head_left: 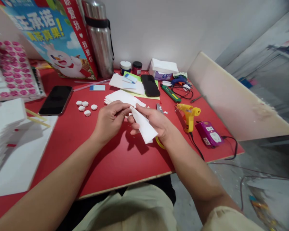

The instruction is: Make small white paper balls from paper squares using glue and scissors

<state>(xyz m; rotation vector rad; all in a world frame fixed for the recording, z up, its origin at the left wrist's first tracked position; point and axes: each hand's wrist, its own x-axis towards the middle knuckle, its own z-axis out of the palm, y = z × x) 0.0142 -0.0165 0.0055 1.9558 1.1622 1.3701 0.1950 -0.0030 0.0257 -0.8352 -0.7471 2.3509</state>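
Observation:
Over the red table, a folded white paper (144, 126) with a narrow tip and a wider lower end is between my two hands. My right hand (155, 120) grips it, thumb on top and fingers curled beneath. At the narrow tip, my left hand (110, 120) pinches with thumb and fingertips. Behind them lies a stack of white paper (121, 97). Partly hidden under my right wrist is a tool with a yellow loop handle (160, 143); a grey metal piece (159, 107) shows beyond the hand. Several small white scalloped pieces (87, 113) lie left of my left hand.
A yellow glue gun (189, 115) and purple power socket (210, 134) sit at right, with cords. Phones (56, 100) (150, 85), a steel flask (100, 41), paint jars (125, 67) and a green tool (170, 93) lie around. A white layered model (7, 125) stands left.

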